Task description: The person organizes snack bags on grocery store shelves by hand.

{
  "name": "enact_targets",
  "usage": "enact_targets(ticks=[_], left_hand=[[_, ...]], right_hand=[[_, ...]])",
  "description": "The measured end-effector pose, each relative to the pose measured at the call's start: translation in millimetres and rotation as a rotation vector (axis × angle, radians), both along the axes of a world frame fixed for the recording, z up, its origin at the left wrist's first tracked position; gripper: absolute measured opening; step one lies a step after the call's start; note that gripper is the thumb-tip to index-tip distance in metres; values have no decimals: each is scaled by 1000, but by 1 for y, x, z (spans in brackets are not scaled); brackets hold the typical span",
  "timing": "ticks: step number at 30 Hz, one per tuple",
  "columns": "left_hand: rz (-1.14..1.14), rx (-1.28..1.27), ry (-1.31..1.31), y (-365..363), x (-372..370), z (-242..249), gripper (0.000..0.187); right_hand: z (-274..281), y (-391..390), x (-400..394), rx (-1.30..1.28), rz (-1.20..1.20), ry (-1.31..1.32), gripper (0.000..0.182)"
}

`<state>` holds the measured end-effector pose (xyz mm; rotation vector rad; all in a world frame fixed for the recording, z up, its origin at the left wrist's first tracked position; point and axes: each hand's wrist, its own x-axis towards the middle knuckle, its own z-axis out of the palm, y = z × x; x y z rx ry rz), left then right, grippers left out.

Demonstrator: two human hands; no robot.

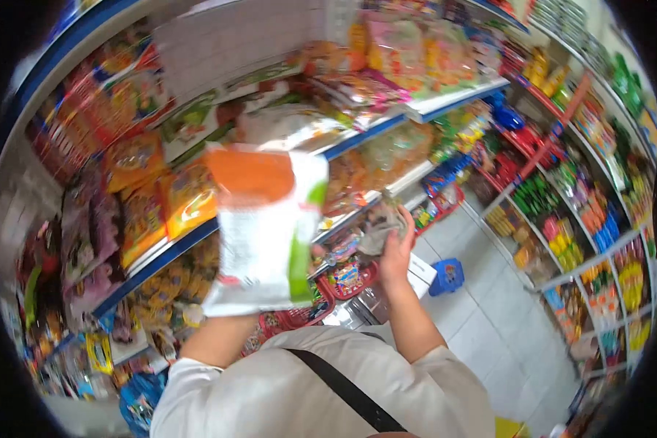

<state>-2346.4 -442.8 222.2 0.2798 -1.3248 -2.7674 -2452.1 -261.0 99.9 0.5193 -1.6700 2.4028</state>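
A white, orange and green snack bag (259, 226) is held up in front of the shelves, slightly blurred. My left forearm (223, 339) runs up to its lower edge; the bag hides my left hand, which supports it from behind. To the right, the fingers of my right hand (398, 252) are closed around a crumpled grey cloth (382, 228). This hand is beside the edge of a lower shelf, apart from the bag.
Orange snack packets (142, 212) and other bags fill the blue-edged shelf (452, 100). Red baskets (354, 281) of sweets stand below. A small blue plastic stool (447, 276) is on the tiled floor (482, 321). Stocked racks (562, 248) line the right side.
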Motion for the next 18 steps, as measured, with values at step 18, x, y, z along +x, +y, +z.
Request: enact_targets(ticks=[18], left_hand=[[-347,1273,311,298,-5,-259,73]], right_hand=[[28,196,129,949,-68,411,42]])
